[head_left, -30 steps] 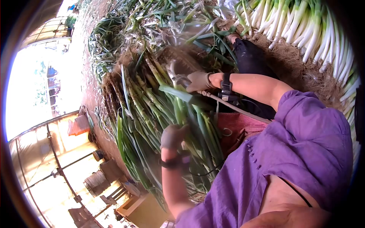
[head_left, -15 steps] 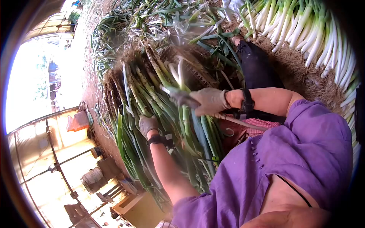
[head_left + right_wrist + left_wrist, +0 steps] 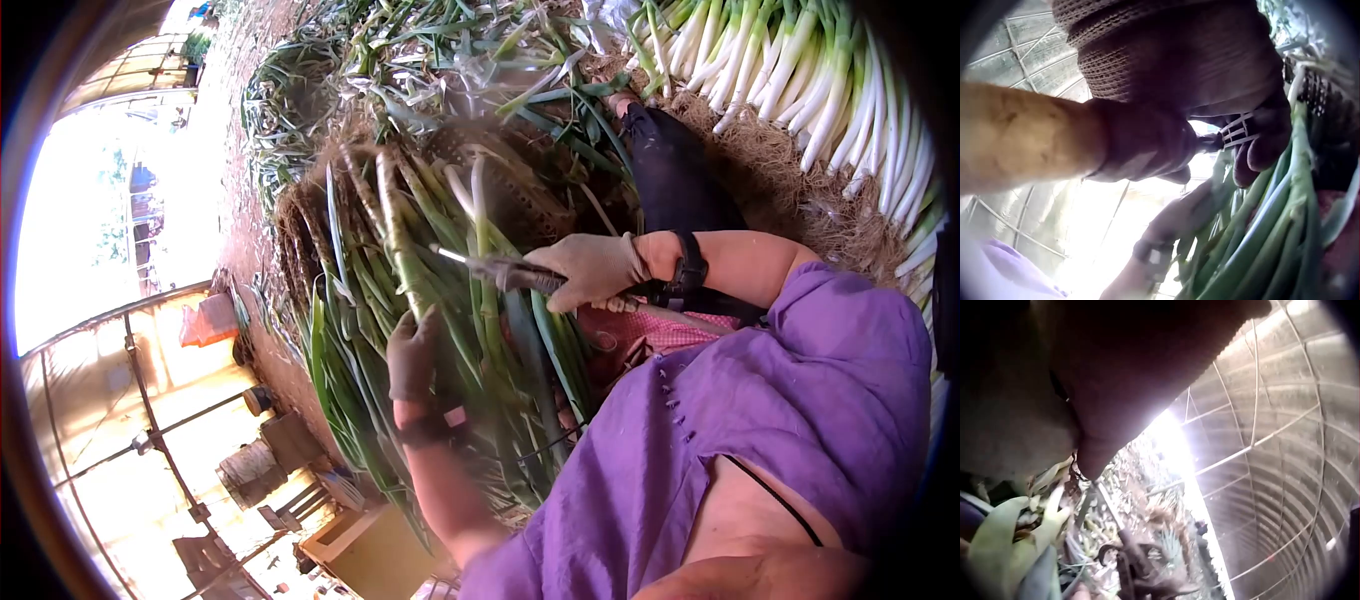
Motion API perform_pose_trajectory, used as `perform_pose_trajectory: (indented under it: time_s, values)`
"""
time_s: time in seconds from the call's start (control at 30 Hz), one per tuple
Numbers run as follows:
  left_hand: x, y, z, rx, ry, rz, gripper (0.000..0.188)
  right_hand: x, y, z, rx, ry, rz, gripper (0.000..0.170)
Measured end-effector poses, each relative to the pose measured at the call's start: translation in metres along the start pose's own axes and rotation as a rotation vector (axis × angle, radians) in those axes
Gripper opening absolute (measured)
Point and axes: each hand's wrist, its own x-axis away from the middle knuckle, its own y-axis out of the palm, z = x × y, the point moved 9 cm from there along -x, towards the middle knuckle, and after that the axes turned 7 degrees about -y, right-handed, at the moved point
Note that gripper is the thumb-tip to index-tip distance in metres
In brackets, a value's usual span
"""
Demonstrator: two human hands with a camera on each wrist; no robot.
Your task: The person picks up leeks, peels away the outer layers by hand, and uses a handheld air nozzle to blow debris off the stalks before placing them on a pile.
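Note:
My gloved left hand (image 3: 412, 362) grips a long green onion (image 3: 398, 235) by its green part, the pale root end pointing away from me over the pile. In my gloved right hand (image 3: 592, 270) is an air blow gun (image 3: 512, 273) with a thin metal nozzle; its tip points at the onion's shaft. A pale hose (image 3: 670, 316) runs back from the gun towards my body. The left wrist view has the gun (image 3: 1138, 565) low in the middle, beyond my darkly shadowed left hand (image 3: 1141, 369). Untrimmed onions (image 3: 350, 370) with brown roots lie heaped under both hands.
White-stemmed onions (image 3: 790, 70) lie in a row at the upper right, roots towards my leg (image 3: 680, 175). Stripped leaves (image 3: 440, 60) litter the ground ahead. A dark crate (image 3: 530, 185) stands by the heap, and a yellowish box (image 3: 370, 555) sits at bottom left.
My left hand went out to the heap and now holds an onion lifted from it. My right hand came back towards my body with the gun, its nozzle now beside that onion.

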Motion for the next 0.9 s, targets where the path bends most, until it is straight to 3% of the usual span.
perform_pose_trajectory:
  time_s: [0.1,0.2,0.3,0.33,0.47,0.57,0.67,0.77,0.9]
  values:
    - [-0.011,0.021,-0.009,-0.106,-0.030,0.058,0.033,-0.002,0.022,-0.002,-0.014,-0.004,-0.054,0.030]
    - [-0.022,0.024,-0.001,-0.252,0.033,0.097,0.034,0.009,0.013,-0.012,0.072,0.133,-0.072,0.031]
    - [-0.004,0.032,0.019,-0.132,-0.092,0.109,0.033,0.024,0.033,-0.020,0.121,-0.017,-0.133,0.032]
    - [0.002,0.033,0.026,-0.118,-0.132,0.113,0.033,0.023,0.027,-0.016,0.119,0.033,-0.097,0.032]
    - [-0.011,0.029,0.020,-0.168,-0.009,0.113,0.035,0.012,0.001,-0.005,0.007,0.255,0.013,0.033]
    - [0.002,0.037,0.035,-0.330,0.032,0.169,0.039,-0.004,-0.003,0.000,0.056,0.262,0.029,0.033]
    - [-0.004,0.038,0.043,-0.686,0.169,0.293,0.045,0.000,0.002,-0.015,0.040,0.233,0.013,0.032]
    - [-0.011,0.036,0.041,-0.753,0.150,0.319,0.050,0.007,0.013,-0.015,0.149,0.176,-0.014,0.032]
    - [-0.014,0.041,0.042,-0.810,0.208,0.347,0.050,0.009,-0.002,0.016,-0.128,0.501,0.005,0.035]
